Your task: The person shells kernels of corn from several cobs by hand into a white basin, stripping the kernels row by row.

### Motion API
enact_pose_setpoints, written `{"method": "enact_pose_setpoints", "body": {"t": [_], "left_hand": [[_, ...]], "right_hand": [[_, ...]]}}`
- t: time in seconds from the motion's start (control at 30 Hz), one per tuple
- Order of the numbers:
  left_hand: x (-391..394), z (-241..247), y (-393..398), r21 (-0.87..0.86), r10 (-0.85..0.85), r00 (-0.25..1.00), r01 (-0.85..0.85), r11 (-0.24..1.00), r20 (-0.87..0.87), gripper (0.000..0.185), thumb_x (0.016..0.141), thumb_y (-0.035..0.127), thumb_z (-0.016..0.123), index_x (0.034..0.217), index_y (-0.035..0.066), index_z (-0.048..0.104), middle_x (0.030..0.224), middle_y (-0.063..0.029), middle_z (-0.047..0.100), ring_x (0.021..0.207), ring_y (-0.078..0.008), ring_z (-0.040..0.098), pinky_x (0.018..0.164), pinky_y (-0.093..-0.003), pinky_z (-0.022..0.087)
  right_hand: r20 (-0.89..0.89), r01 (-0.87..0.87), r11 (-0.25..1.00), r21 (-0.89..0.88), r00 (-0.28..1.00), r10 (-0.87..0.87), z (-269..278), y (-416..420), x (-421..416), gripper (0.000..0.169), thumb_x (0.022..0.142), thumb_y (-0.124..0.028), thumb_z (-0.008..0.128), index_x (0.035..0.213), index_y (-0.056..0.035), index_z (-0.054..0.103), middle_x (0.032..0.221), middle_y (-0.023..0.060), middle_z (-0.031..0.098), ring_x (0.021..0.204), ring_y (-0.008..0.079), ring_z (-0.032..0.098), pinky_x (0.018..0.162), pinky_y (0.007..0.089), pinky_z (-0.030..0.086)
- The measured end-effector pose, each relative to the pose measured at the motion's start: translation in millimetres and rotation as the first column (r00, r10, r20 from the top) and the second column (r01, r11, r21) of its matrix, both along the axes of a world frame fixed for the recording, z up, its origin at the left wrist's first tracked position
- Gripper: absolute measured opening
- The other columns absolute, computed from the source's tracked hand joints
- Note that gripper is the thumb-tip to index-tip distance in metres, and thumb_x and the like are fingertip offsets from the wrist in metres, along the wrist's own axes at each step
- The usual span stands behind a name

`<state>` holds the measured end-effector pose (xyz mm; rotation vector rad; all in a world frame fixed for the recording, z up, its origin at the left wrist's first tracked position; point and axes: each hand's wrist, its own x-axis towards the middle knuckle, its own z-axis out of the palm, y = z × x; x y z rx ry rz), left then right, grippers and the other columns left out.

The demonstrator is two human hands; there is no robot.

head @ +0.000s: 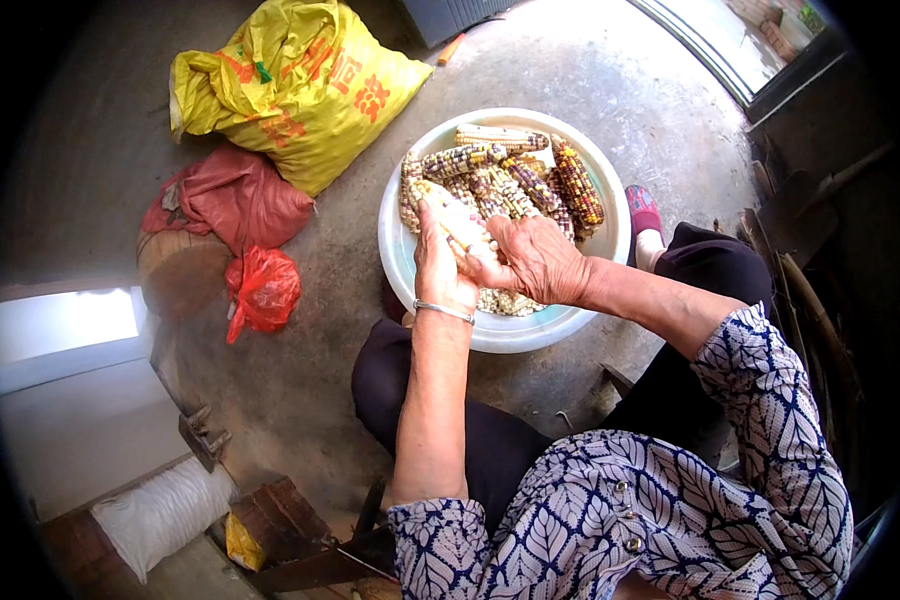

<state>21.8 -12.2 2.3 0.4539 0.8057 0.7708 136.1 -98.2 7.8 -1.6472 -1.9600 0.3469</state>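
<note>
My left hand (442, 266), with a metal bangle at its wrist, is closed round a pale ear of corn (450, 214) with a few darker kernels. My right hand (532, 255) presses on the lower part of the same ear, its thumb and fingers against the kernels. Both hands are over a large round plastic basin (616, 217) on the floor. Several multicoloured ears of corn lie in it, among them a dark red and yellow ear (576, 180) at the right. Loose pale kernels (506, 301) show at the basin's near side, partly under my right hand.
A full yellow woven sack (345, 97), a reddish sack (247, 199) and a red plastic bag (266, 289) are left of the basin. A white sack (166, 517) lies at lower left. My shoe (644, 210) stands right of the basin; long wooden pieces (817, 315) lie farther right.
</note>
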Motion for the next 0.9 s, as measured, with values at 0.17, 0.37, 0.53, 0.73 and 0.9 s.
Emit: {"method": "enact_pose_setpoints", "body": {"t": [0.17, 0.37, 0.53, 0.73, 0.9], "left_hand": [[4, -2, 2, 0.029, 0.011, 0.998, -0.009, 1.0, -0.068, 0.049, 0.092, 0.043, 0.049, 0.123, 0.006, 0.045, 0.103, -0.0073, 0.056, 0.09, -0.0205, 0.058, 0.075, -0.0344, 0.052], [2, -2, 2, -0.043, -0.014, 0.999, 0.012, 0.999, -0.033, 0.048, 0.09, 0.043, 0.054, 0.121, 0.007, 0.046, 0.102, -0.0065, 0.057, 0.089, -0.0197, 0.059, 0.071, -0.0337, 0.053], [2, 13, -3, -0.007, -0.031, 0.995, 0.031, 1.0, -0.094, 0.051, 0.086, 0.043, 0.06, 0.121, 0.008, 0.046, 0.104, -0.0068, 0.057, 0.088, -0.0196, 0.059, 0.067, -0.0328, 0.053], [-1, 11, -5, -0.046, -0.094, 0.986, 0.088, 0.995, -0.134, 0.049, 0.087, 0.04, 0.06, 0.118, 0.003, 0.05, 0.106, -0.0069, 0.058, 0.092, -0.0189, 0.059, 0.074, -0.0302, 0.053], [-2, 10, -4, -0.094, -0.143, 0.989, 0.145, 0.985, 0.027, 0.051, 0.088, 0.039, 0.059, 0.121, 0.002, 0.049, 0.109, -0.0075, 0.059, 0.095, -0.0184, 0.059, 0.077, -0.0311, 0.052]], "right_hand": [[-0.123, 0.148, 0.988, 0.047, 0.982, -0.142, -5, -1, -2, 0.016, 0.079, -0.015, 0.053, 0.087, -0.0014, 0.049, 0.06, 0.0186, 0.049, 0.049, 0.0363, 0.051, 0.042, 0.0443, 0.039], [-0.021, -0.031, 0.996, 0.079, 0.999, 0.032, 2, 2, 6, 0.02, 0.087, -0.019, 0.049, 0.091, 0.0009, 0.052, 0.064, 0.0186, 0.053, 0.054, 0.0368, 0.055, 0.048, 0.0447, 0.043], [-0.22, -0.08, 0.955, -0.284, 0.975, 0.016, 15, 1, 8, 0.031, 0.092, -0.031, 0.046, 0.102, -0.0032, 0.056, 0.067, 0.0173, 0.051, 0.051, 0.0317, 0.053, 0.046, 0.0437, 0.039], [-0.203, -0.196, 0.978, 0.071, 0.957, 0.206, -2, -1, 6, 0.038, 0.094, -0.033, 0.043, 0.089, 0.0025, 0.055, 0.06, 0.0217, 0.048, 0.055, 0.0344, 0.053, 0.051, 0.0446, 0.038], [-0.361, -0.123, 0.981, -0.15, 0.931, 0.061, 7, -6, 5, 0.035, 0.096, -0.026, 0.038, 0.087, 0.0033, 0.053, 0.066, 0.0217, 0.053, 0.063, 0.0373, 0.056, 0.056, 0.0428, 0.042]]}}
